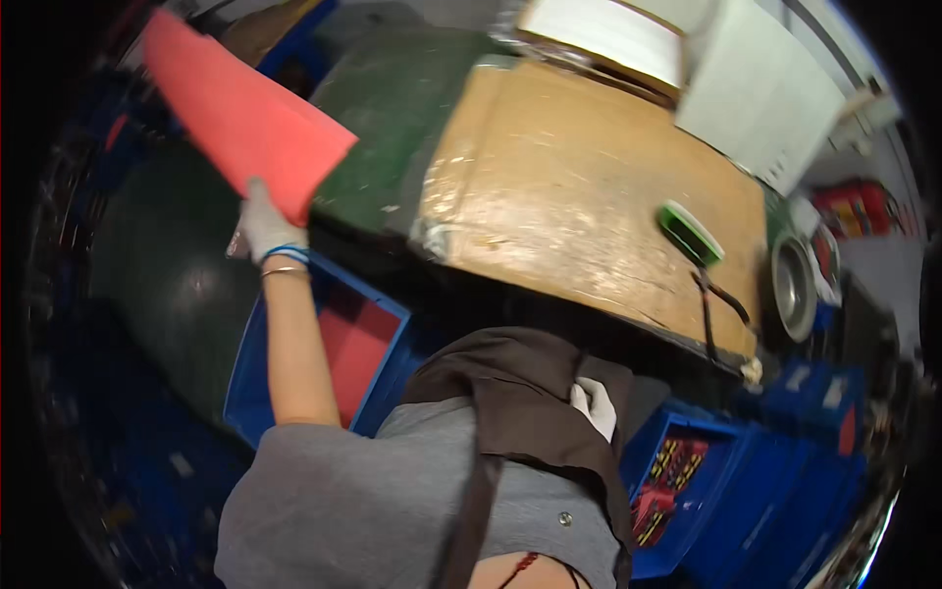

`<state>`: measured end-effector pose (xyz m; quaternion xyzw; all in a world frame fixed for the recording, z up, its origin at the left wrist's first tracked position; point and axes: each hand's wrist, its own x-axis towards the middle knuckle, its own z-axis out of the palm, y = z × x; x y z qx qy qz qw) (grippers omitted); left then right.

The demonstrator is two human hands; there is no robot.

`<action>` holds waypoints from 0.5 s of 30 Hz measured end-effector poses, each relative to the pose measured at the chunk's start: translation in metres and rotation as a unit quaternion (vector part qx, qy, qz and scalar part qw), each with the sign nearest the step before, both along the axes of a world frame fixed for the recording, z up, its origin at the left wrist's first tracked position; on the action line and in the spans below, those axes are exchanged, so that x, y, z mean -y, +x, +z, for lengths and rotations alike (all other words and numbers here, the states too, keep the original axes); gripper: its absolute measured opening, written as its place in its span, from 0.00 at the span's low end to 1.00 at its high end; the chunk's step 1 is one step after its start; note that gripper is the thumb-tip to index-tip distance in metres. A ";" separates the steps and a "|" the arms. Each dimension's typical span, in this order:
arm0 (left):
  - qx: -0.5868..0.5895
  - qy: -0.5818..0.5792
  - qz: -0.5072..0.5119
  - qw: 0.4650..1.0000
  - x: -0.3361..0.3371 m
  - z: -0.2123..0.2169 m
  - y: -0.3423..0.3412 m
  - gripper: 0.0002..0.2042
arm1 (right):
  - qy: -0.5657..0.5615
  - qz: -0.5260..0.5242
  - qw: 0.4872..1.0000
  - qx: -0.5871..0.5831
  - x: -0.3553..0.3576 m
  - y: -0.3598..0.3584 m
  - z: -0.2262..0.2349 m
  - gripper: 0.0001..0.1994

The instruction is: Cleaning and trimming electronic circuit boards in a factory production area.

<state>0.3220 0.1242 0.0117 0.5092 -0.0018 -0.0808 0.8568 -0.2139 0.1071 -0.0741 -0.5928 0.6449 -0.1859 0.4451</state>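
Out to the far left, my left hand (267, 224), in a pale glove with a blue band at the wrist, grips a large pinkish-red sheet (245, 118) by its near end. The sheet stretches up and away over a dark green surface. My right hand (595, 406), also in a white glove, lies low beside the dark apron (535, 407) at my lap. Its fingers are loosely bent with the thumb a little apart, and nothing shows in them. The apron covers the rest of that arm. Below my left forearm, a blue bin (378, 383) holds a flat red piece.
A brown board-topped table (579, 187) stands ahead, bearing a green-and-white brush (691, 234) and a dark strap. A metal bowl (793, 287) sits past its right end. To my right, a blue crate (721, 471) contains red, yellow and black pieces; more blue crates stand alongside.
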 end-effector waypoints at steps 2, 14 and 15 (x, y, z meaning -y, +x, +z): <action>0.010 0.023 0.019 1.000 -0.040 -0.036 -0.004 0.22 | 0.011 0.046 0.998 -0.041 -0.006 0.000 0.005 0.16; 0.216 0.561 0.078 0.796 -0.098 -0.003 0.008 0.24 | -0.033 0.115 0.988 -0.102 0.001 0.020 0.029 0.13; 0.243 0.564 0.037 0.788 -0.091 0.003 0.005 0.27 | -0.024 0.120 0.986 -0.110 0.001 0.020 0.029 0.13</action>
